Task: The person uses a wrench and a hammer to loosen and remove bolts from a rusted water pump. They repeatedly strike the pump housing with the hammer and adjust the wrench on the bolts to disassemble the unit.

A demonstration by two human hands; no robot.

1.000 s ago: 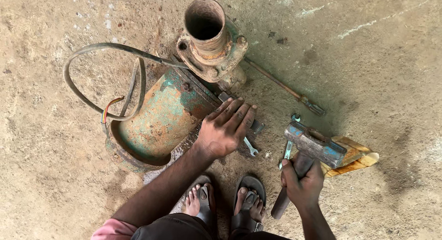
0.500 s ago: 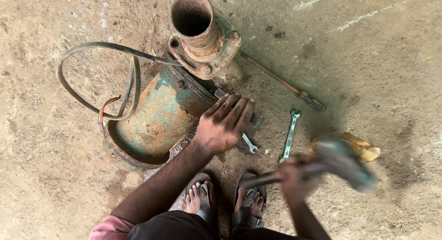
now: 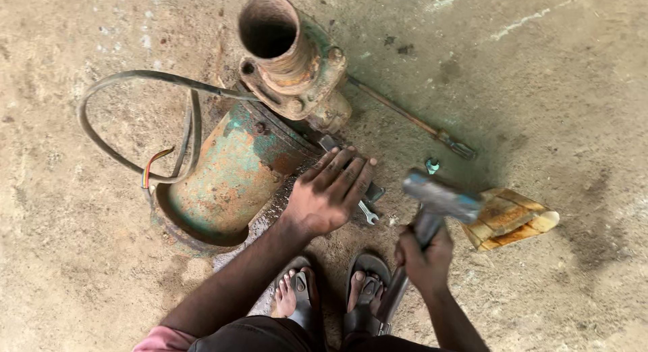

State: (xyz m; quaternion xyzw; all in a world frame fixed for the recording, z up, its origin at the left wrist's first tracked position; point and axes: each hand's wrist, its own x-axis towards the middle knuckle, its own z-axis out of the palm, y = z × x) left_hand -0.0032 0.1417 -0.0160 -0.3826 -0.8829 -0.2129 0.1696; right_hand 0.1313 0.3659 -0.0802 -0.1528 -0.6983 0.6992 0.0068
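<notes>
Hammer (image 3: 440,198) now higher, over wrench.

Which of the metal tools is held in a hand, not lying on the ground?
The hammer, gripped by the right hand. The small wrench and long rod lie on the ground.

Left arm reaches forward from the lower left, bare forearm nearly straight, a pink sleeve edge at the upper arm. Left hand (image 3: 331,197) lies palm down, fingers spread and extended forward, thumb out to the side, pressing flat; nothing is closed in its grip. Right arm comes up from the lower right, elbow bent, wrist cocked upward. Right hand (image 3: 424,257) is curled in a tight fist, grip wrapped fully around a handle, knuckles facing the camera, raised off the floor. Both feet in sandals sit between the two arms, toes pointing forward.
</notes>
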